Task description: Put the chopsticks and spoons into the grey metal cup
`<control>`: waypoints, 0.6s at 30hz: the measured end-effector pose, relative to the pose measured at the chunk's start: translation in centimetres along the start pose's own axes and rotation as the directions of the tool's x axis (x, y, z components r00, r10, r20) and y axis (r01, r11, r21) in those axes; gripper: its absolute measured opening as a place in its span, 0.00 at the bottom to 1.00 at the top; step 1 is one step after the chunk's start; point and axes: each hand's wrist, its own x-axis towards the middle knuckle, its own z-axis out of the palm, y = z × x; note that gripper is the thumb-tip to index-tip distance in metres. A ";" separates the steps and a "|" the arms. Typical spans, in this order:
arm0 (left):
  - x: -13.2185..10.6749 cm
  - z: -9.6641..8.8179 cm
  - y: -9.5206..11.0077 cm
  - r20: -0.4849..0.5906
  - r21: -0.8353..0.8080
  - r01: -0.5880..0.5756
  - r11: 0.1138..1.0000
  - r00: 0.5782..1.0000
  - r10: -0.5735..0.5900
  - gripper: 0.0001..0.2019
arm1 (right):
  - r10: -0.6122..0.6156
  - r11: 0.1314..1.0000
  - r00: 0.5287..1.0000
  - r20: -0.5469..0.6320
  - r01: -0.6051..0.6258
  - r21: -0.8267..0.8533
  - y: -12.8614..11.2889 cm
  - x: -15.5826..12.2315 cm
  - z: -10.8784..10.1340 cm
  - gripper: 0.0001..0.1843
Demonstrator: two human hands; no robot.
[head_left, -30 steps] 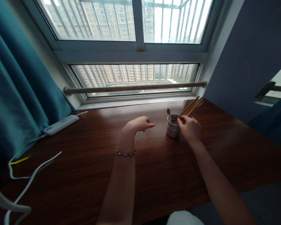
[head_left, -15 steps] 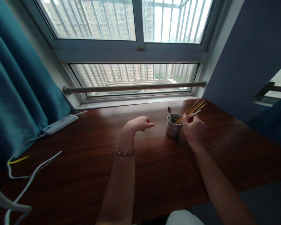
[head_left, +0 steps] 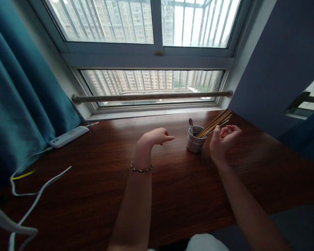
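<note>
A small light-grey cup [head_left: 195,143] stands upright on the dark wooden table. Brown chopsticks [head_left: 216,122] lean out of it to the upper right, and a spoon [head_left: 191,124] pokes up at its left side. Below the chopsticks, a thin silvery stick [head_left: 224,122] slants the same way; its kind is unclear. My right hand [head_left: 225,136] is just right of the cup, palm turned up, fingers loosely curled and apart, holding nothing. Left of the cup hovers my left hand [head_left: 158,136], bent at the wrist, with a finger stretched toward the cup and nothing visible in it.
A white power strip [head_left: 68,137] lies at the table's far left by the blue curtain [head_left: 23,87]. White cables [head_left: 39,191] and a yellow tie [head_left: 23,175] are at the left front. A metal rail [head_left: 151,97] crosses the window behind the table.
My right hand has let go of the thin stick, which now rests in the cup with the chopsticks. That hand moved slightly right and its fingers loosened. My left hand keeps its pose.
</note>
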 end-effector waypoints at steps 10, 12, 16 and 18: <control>0.0 0.8 -0.3 0.017 -0.061 -0.123 0.991 0.992 0.124 0.21 | -0.533 0.839 0.503 0.680 0.415 0.351 -2.2 -7.5 -0.3 0.20; -0.3 1.9 -0.6 -0.068 -0.193 -0.242 0.951 0.970 0.233 0.21 | -0.499 0.866 0.462 0.733 0.291 0.406 -2.5 -8.9 0.1 0.19; -1.7 5.9 -1.6 -0.203 -0.715 -0.385 0.584 0.913 0.354 0.22 | -0.215 0.878 0.597 0.773 -0.228 0.420 -4.2 -11.1 1.7 0.17; -2.7 8.2 -2.4 -0.238 -0.849 -0.335 0.409 0.933 0.270 0.23 | -0.042 0.776 0.598 0.801 -0.485 0.403 -5.3 -12.3 2.7 0.23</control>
